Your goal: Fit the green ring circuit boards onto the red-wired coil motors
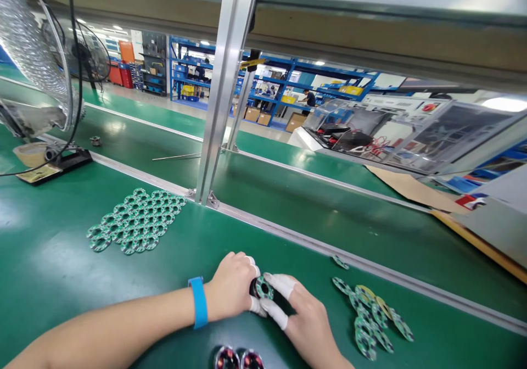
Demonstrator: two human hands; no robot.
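Pinching a ring [259, 288] from opposite sides, left hand [233, 286] and right hand [310, 317] probably steady it, its face uncovered; loose rings [362, 323] lie to the right, likely for easy reach.

This is a factory or electronics assembly workshop, shown by a long green workbench [173, 281] framed with an aluminium post [224, 72] and bearing ring-shaped circuit boards [138, 222] at nine o'clock. Toward twelve o'clock stand blue storage racks [284, 91] with bins and cardboard boxes [257, 116], and toward one o'clock a clear-covered machine [411, 130] with a red knob. A foil duct [35, 45] hangs at ten o'clock.
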